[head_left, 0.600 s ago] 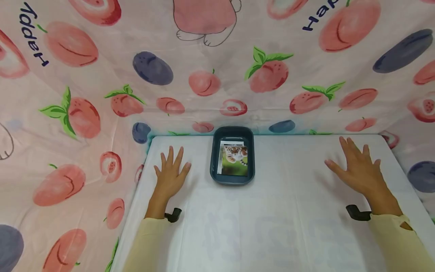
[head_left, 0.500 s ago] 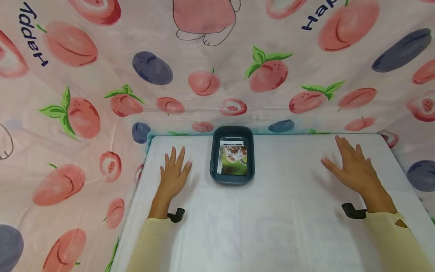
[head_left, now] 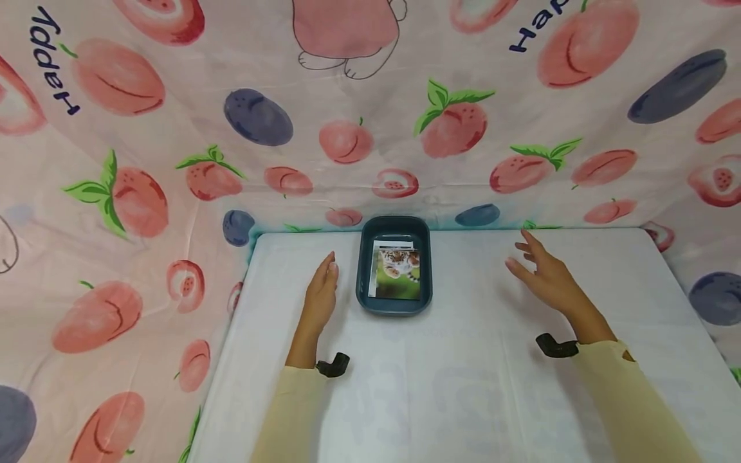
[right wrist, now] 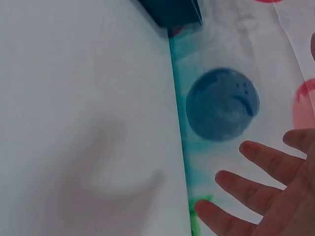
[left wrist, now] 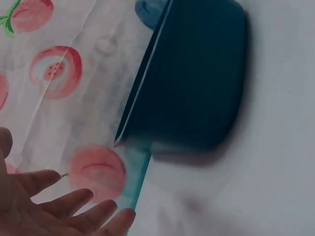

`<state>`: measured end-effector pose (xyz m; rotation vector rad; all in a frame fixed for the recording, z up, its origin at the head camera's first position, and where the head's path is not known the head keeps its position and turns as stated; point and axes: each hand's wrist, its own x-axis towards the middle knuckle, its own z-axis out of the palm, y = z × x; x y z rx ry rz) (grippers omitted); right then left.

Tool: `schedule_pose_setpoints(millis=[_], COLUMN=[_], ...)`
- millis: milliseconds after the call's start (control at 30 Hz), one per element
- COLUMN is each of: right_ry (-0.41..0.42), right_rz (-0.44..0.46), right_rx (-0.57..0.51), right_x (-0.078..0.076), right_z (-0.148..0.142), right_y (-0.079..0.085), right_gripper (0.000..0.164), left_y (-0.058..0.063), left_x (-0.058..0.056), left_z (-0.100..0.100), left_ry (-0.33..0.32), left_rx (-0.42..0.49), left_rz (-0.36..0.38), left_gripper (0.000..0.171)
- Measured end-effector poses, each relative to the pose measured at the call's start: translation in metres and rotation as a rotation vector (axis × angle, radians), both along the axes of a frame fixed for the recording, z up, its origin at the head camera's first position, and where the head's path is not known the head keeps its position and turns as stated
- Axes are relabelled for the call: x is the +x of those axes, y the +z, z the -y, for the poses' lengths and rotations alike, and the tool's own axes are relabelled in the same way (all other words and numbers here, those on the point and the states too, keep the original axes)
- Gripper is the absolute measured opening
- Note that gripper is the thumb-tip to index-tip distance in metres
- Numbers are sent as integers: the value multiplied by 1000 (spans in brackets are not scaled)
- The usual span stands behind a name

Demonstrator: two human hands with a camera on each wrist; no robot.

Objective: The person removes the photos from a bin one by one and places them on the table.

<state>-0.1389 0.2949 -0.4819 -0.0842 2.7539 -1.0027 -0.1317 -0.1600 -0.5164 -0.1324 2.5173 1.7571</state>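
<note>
A dark blue-green plastic tray (head_left: pixel 393 310) stands at the back middle of the white table. In it lie several picture cards; the top card (head_left: pixel 398 276) shows a tiger on green grass, and white edges of others peek out beneath. My left hand (head_left: pixel 321 296) hovers just left of the tray, turned edge-on with straight fingers, touching nothing. Farther off on the right, my right hand (head_left: pixel 547 276) is held over the table with fingers spread and nothing in them. The left wrist view has the tray's outer wall (left wrist: pixel 197 78) close to the left fingers (left wrist: pixel 74 204).
A white cloth covers the table (head_left: pixel 440 386). Behind and beside it hangs a pink curtain (head_left: pixel 347 83) printed with fruit. Each wrist wears a black camera mount, such as the left mount (head_left: pixel 333 365).
Both hands have moved inward toward the tray, the right one farther. The left hand has turned from palm-down to edge-on. The tray and cards have stayed put.
</note>
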Motion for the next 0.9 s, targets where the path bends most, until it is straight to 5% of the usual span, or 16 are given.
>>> schedule_pose_setpoints(millis=[200,500,900], right_ry=[19,72,230], right_rz=[29,43,56], right_rx=[-142,-378,-308], right_x=[-9,-35,-77], right_z=[31,76,127], right_y=[-4,0,12], right_gripper=[85,72,65], left_y=[-9,-28,-41], left_x=[-8,-20,-28], left_z=[-25,-40,-44], left_ry=[65,107,50], left_rx=[223,225,251], left_rz=[47,79,35], left_gripper=[66,68,59])
